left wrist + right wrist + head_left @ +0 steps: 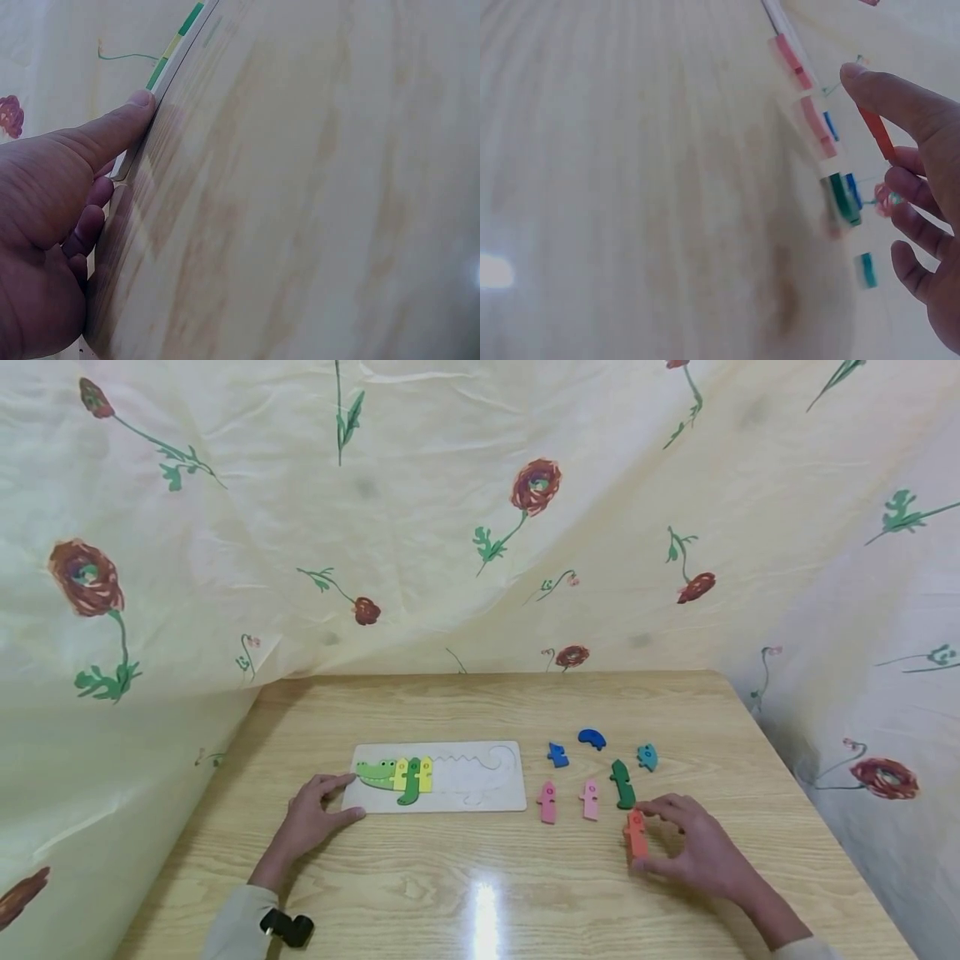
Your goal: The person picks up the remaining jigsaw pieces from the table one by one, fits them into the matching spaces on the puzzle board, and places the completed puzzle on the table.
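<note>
A pale wooden puzzle board (480, 777) bears a crocodile's green head (377, 773) with two yellow pieces and a green leg piece (412, 781) beside it; bare outlines show at its right. My left hand (315, 814) holds the board's near left corner, thumb along the front edge and index finger at the left side. My right hand (701, 847) pinches an orange puzzle piece (636, 835) between thumb and fingertips. In the right wrist view this orange piece (877, 133) is held up off the table, its ends between thumb and fingers.
Loose pieces lie right of the board: a dark pink one (548, 802), a light pink one (590, 799), a dark green one (622, 784), a teal one (647, 757) and two blue ones (557, 754). Flowered cloth (450, 527) hangs behind and beside the wooden table (420, 893).
</note>
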A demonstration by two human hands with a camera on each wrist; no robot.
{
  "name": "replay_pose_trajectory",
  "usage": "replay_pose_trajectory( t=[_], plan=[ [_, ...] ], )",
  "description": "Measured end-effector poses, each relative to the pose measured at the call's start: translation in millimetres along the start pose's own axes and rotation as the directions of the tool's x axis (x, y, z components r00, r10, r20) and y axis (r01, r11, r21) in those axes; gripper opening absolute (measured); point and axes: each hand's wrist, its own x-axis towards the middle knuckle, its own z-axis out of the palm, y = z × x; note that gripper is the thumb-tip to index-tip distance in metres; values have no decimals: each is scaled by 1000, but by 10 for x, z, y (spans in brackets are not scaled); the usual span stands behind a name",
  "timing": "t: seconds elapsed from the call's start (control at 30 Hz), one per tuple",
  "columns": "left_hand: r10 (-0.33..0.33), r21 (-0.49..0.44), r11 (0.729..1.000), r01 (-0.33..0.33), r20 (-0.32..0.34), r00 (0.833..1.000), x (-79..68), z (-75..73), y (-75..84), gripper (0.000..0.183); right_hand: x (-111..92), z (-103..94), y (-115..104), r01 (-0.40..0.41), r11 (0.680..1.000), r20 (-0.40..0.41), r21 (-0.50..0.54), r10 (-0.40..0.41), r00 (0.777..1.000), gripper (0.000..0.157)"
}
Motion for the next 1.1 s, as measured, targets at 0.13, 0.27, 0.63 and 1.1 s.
replay_pose_trajectory(
  t=[0.13,0.27,0.63,1.1],
  plan=[
    [-9,-2,1000,9,3,1000,3,2,-4,77,63,-80,-78,39,999,-26,5,-39,999,72],
    [-6,-3,1000,6,4,1000,3,-1,-2,77,141,-140,-159,73,997,-48,-4,-73,996,69],
    [2,-6,1000,-2,2,1000,1,-3,13,76,396,-250,-393,202,979,-99,-35,-205,974,67],
    [18,4,1000,-18,-5,1000,-2,1,1,76,736,-230,-646,273,962,-94,-20,-274,957,70]
  ],
)
